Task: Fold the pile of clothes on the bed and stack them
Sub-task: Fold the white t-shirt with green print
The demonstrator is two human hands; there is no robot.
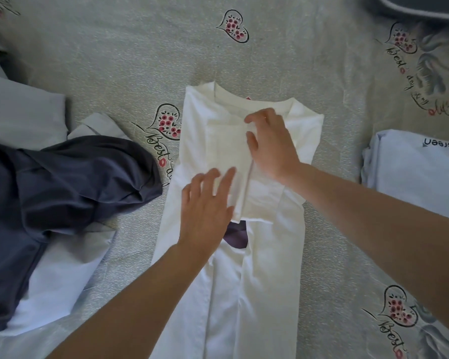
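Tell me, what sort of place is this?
Most likely a bedroom at home. The surface is a bed sheet printed with hearts and "Best day", with unfolded clothes heaped on it and a white shirt spread out for folding.
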